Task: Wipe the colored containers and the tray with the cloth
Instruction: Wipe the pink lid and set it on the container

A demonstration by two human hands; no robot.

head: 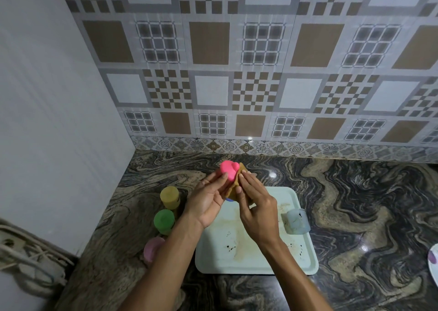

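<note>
Gripping the pink container [227, 170] in your left hand [208, 201], right hand [256, 210] pressing the brown cloth [238, 178] against it, tray [305, 261] below both hands.

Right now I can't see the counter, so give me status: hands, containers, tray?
Left hand holds pink container; right hand presses brown cloth on it. Tray stained, pale blue container on it. Nothing in the way.

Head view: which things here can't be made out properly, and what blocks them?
- Blue object: only a sliver shows, hidden behind the hands.
- Cloth: mostly covered by the right hand and the pink container.
- Lilac container: partly hidden by the left forearm.
- Plate: cut off by the right edge.
- Tray: stains blurred.
</note>
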